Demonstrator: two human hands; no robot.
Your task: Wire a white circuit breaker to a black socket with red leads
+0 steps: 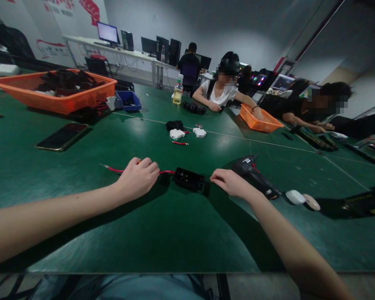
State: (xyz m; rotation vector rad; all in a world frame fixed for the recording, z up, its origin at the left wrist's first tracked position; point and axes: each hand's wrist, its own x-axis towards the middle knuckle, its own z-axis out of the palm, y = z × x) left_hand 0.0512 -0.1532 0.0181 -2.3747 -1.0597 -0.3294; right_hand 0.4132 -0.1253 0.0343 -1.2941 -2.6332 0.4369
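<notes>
A small black plastic housing (pixel 189 180), open at the top, lies on the green table with a red cable (pixel 167 171) running out of its left end. My left hand (pixel 138 178) is closed round this cable, whose bare metal end sticks out on the left. A bit of orange shows at its knuckles; what it belongs to is hidden. Just right of the housing, apart from it, hovers my right hand (pixel 228 182), its thumb and fingers pinched together. Anything between those fingertips is too small to make out. Beyond the right hand lies a black power screwdriver (pixel 253 175).
White plastic parts (pixel 177 133) and a short red lead (pixel 180 143) lie ahead. At left are a phone (pixel 63 136), an orange basket (pixel 62 102) of black parts and a blue bin (pixel 129 102). A bottle (pixel 177 91) stands farther back. Two people sit across the table.
</notes>
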